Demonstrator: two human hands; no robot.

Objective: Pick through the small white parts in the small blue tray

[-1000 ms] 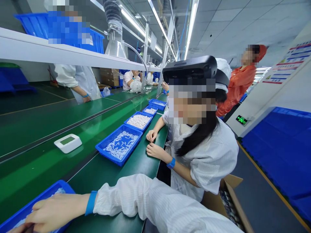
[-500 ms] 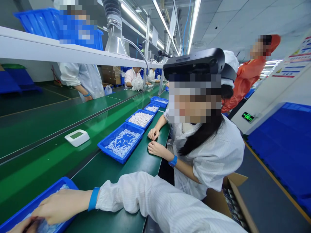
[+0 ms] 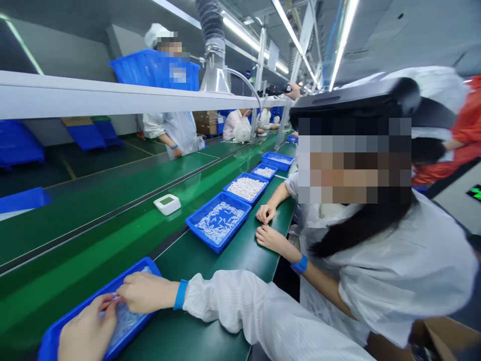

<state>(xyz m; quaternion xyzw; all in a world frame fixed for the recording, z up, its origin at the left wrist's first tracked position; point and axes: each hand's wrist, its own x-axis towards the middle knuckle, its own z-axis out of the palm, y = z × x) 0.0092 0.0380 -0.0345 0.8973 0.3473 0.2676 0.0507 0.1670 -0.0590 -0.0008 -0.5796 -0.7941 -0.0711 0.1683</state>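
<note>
Over a blue tray (image 3: 155, 271) at the lower left, my two hands meet fingertip to fingertip. My left hand (image 3: 84, 328) pinches with thumb and index finger; what sits in the pinch is too small to make out. From the right reaches my right hand (image 3: 148, 292), fingers bent and closed at the same spot, with a blue band (image 3: 181, 295) round its wrist. Its fingertips are partly hidden, and so is anything they grip. Pale, translucent small pieces (image 3: 128, 321) lie in the tray below both hands.
Further along the green bench stand more blue trays, one with clear slim pieces (image 3: 220, 223), another heaped with white pieces (image 3: 246, 188). A white device (image 3: 167, 204) rests on the green belt. Close on my right sits a co-worker, whose hands (image 3: 268, 228) are on the bench. A white shelf (image 3: 93, 100) crosses above.
The view has swung left, so the bench, trays and co-worker appear further right. More of my left hand and of the tray shows. Both hands stay together over the tray.
</note>
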